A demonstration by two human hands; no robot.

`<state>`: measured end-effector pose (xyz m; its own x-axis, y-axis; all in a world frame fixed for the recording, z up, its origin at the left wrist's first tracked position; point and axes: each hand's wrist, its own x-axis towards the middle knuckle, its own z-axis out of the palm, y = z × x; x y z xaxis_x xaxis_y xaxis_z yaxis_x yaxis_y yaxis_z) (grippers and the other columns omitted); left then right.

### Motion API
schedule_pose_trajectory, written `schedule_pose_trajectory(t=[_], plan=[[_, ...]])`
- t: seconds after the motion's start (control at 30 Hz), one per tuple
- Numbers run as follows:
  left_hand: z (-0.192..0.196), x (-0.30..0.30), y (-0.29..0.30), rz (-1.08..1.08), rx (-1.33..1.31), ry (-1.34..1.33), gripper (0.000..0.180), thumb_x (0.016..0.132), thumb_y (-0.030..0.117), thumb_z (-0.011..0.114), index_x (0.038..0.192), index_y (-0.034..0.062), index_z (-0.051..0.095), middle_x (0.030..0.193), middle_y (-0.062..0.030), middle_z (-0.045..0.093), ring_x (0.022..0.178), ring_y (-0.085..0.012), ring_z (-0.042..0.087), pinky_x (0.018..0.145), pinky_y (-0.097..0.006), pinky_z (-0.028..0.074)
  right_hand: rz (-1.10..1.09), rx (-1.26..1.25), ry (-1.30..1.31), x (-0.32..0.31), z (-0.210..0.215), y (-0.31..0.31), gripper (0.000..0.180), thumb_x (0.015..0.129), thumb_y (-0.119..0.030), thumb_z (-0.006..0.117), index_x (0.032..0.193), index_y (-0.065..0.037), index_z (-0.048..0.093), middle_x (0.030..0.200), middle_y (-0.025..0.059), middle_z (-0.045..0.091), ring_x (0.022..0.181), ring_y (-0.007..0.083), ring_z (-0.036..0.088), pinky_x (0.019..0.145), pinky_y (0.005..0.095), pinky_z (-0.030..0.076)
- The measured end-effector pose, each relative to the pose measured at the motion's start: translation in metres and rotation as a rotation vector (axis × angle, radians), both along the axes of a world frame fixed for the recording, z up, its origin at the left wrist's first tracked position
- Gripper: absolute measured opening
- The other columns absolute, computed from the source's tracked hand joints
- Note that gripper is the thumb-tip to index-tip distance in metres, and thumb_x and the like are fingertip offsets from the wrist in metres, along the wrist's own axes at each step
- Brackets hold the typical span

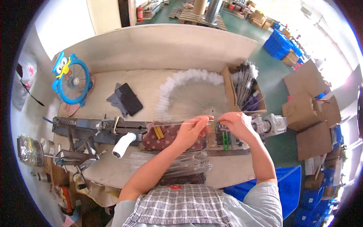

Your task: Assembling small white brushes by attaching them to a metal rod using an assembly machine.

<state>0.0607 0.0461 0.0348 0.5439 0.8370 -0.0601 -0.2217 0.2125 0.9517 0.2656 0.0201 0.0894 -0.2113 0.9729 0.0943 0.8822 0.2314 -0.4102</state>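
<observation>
My left hand [192, 132] pinches a thin metal wire [170, 124] above the middle of the long metal bench machine [130, 126]. The wire reaches out to the left over a dotted brown cloth [151, 140]. My right hand [237, 124] is closed, fingers bent down at the machine's right end, next to its grey motor-like head [274, 124]. What lies between those fingertips is hidden. Just below that hand is a green spring-like part [225, 140]. A yellow piece [158, 132] rests on the cloth. Many thin looped wires [189, 163] lie nearest my body.
Behind the machine curves a row of white-tufted wire brushes [170, 89], ending at a cardboard box [229, 89] of wires. Further left are a black phone [129, 99] and a blue cartoon fan [75, 81]. A white cylinder-shaped device [124, 145] sits by the machine. A blue bin [289, 189] stands lower right.
</observation>
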Motion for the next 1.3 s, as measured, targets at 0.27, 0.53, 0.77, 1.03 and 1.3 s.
schedule_pose_trajectory(t=[0.27, 0.53, 0.77, 1.03, 1.3], plan=[[-0.01, -0.011, -0.021, 0.114, -0.017, -0.033, 0.031, 0.095, 0.026, 0.052, 0.101, -0.002, 0.064, 0.076, -0.0051, 0.064, 0.065, -0.0085, 0.055, 0.061, -0.023, 0.046, 0.108, 0.212, 0.046, -0.013, 0.014, -0.018, 0.024, 0.072, -0.014, 0.072, 0.094, -0.004, 0.068, 0.085, 0.0092, 0.067, 0.08, 0.0265, 0.062, 0.07, 0.0344, 0.05], [-0.002, -0.031, -0.032, 0.154, -0.041, -0.097, 0.027, 0.096, 0.019, 0.051, 0.103, -0.0041, 0.063, 0.089, -0.0077, 0.066, 0.074, -0.0105, 0.06, 0.069, -0.023, 0.049, 0.36, 0.442, -0.056, -0.037, -0.009, -0.005, 0.021, 0.06, -0.01, 0.07, 0.081, -0.011, 0.068, 0.069, -0.0012, 0.061, 0.069, 0.0182, 0.057, 0.064, 0.0332, 0.046], [-0.01, -0.115, -0.066, 0.469, -0.118, 0.038, 0.021, 0.093, 0.015, 0.054, 0.102, -0.0012, 0.065, 0.088, -0.0068, 0.066, 0.073, -0.0095, 0.059, 0.068, -0.023, 0.049, 0.57, 0.294, 0.288, -0.124, -0.013, 0.036, 0.01, 0.069, -0.017, 0.071, 0.076, -0.012, 0.069, 0.066, 0.0015, 0.061, 0.07, 0.0226, 0.056, 0.065, 0.0342, 0.047], [-0.015, -0.167, -0.073, 0.72, -0.443, -0.286, 0.027, 0.092, 0.03, 0.055, 0.1, 0.0045, 0.06, 0.078, -0.0039, 0.062, 0.065, -0.0114, 0.057, 0.059, -0.024, 0.046, 0.447, 0.363, 0.331, -0.18, -0.036, 0.048, 0.005, 0.068, -0.014, 0.069, 0.071, -0.01, 0.066, 0.068, 0.0019, 0.063, 0.075, 0.0226, 0.057, 0.068, 0.0353, 0.049], [-0.037, -0.141, -0.05, 0.595, 0.077, 0.811, 0.052, 0.074, 0.048, 0.071, 0.057, -0.0013, 0.065, 0.051, -0.0041, 0.06, 0.053, -0.0144, 0.058, 0.053, -0.029, 0.045, 0.391, 0.351, 0.209, -0.191, -0.029, 0.047, 0.005, 0.066, -0.013, 0.069, 0.068, -0.01, 0.066, 0.067, 0.0019, 0.063, 0.071, 0.0223, 0.057, 0.065, 0.0327, 0.048]])
